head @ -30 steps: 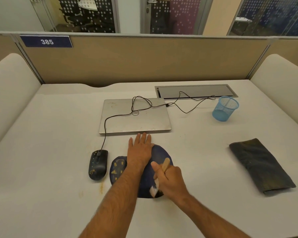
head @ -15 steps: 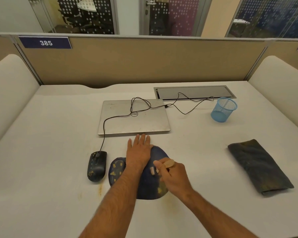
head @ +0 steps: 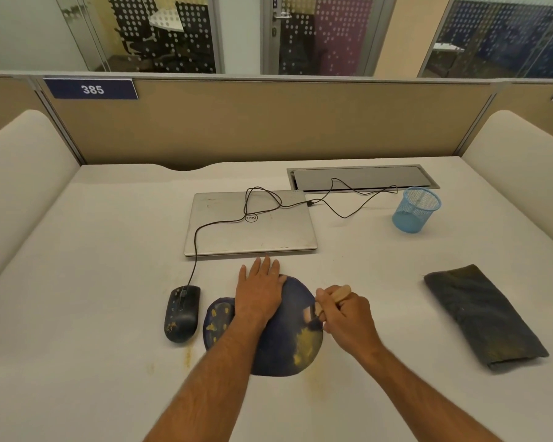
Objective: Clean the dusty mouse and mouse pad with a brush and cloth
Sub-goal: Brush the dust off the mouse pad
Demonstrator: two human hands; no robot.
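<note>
A dark blue mouse pad (head: 288, 333) with yellow dust patches lies on the white desk in front of me. My left hand (head: 260, 293) presses flat on its far left part, fingers spread toward the laptop. My right hand (head: 345, 314) grips a wooden-handled brush (head: 332, 296) at the pad's right edge, bristles down on the pad. A black wired mouse (head: 182, 314), speckled with dust, sits left of the pad. A dark folded cloth (head: 482, 317) lies at the right.
A closed silver laptop (head: 249, 223) sits just beyond the pad, with the mouse cable looped over it. A blue mesh cup (head: 415, 209) stands at the back right beside a cable hatch (head: 361, 178). Yellow dust streaks mark the desk (head: 93, 282) near the pad.
My right hand has carried the brush from the pad's near part up and to the right edge. More yellow dust shows on the pad's lower right. The left hand stays put.
</note>
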